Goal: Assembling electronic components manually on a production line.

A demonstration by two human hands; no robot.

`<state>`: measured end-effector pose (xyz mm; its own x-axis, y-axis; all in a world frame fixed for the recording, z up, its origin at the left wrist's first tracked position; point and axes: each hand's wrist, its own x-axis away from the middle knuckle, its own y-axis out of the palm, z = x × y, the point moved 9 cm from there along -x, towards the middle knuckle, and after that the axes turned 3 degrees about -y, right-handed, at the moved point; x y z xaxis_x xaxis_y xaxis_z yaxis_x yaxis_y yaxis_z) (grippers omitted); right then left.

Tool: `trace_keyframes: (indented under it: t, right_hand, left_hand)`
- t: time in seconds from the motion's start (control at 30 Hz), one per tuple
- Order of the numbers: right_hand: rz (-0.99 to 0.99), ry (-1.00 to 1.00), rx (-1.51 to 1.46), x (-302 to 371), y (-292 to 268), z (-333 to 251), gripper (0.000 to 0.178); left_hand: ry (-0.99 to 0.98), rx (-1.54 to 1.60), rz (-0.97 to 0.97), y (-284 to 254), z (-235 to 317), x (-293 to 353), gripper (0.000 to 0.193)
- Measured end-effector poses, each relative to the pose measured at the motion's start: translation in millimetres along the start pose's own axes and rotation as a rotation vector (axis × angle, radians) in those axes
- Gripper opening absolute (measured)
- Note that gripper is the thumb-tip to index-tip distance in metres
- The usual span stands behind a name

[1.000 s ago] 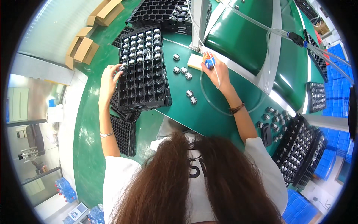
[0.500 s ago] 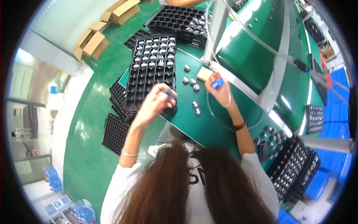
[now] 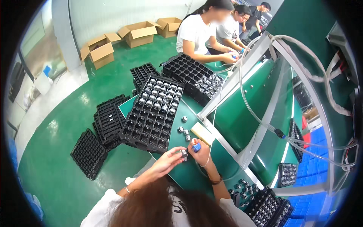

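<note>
Fingertips of my left hand (image 3: 169, 162) pinch a small black-and-metal part (image 3: 184, 154) over the green table. Close beside it, my right hand (image 3: 201, 153) is wrapped round a small blue hand tool (image 3: 196, 145), with a clear thin tube by the wrist. The tool's working end cannot be made out. To the left lies a black compartment tray (image 3: 145, 130); its far rows hold shiny metal parts and its near rows are bare. Just beyond my hands, several loose metal parts (image 3: 186, 132) rest on the table, near a yellow block (image 3: 202, 133).
A second black tray (image 3: 185, 68) with parts stands farther back. Stacked trays (image 3: 109, 117) are at the left. A metal frame post (image 3: 234, 79) and hanging tubes (image 3: 245, 102) rise at right. More filled trays (image 3: 264, 212) lie near right. Co-workers (image 3: 196, 34) sit beyond.
My left hand has moved from the tray's near end to beside my right hand. The view has tilted up, bringing the co-workers into sight. The right hand still grips the blue tool.
</note>
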<state>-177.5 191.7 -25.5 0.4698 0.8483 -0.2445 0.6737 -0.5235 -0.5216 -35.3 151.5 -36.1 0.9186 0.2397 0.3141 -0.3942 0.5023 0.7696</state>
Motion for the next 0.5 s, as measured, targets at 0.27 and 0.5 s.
trace_keyframes:
  t: [0.27,0.5]
  right_hand:
    - [0.003,-0.003,0.101,-6,-5,-7,0.026]
    - [-0.008,0.019,0.147,-9,-1,-17,0.025]
  left_hand:
    - [0.051,0.039,-0.064,1,0,-8,0.031]
    - [0.118,0.023,-0.069,-3,13,-10,0.041]
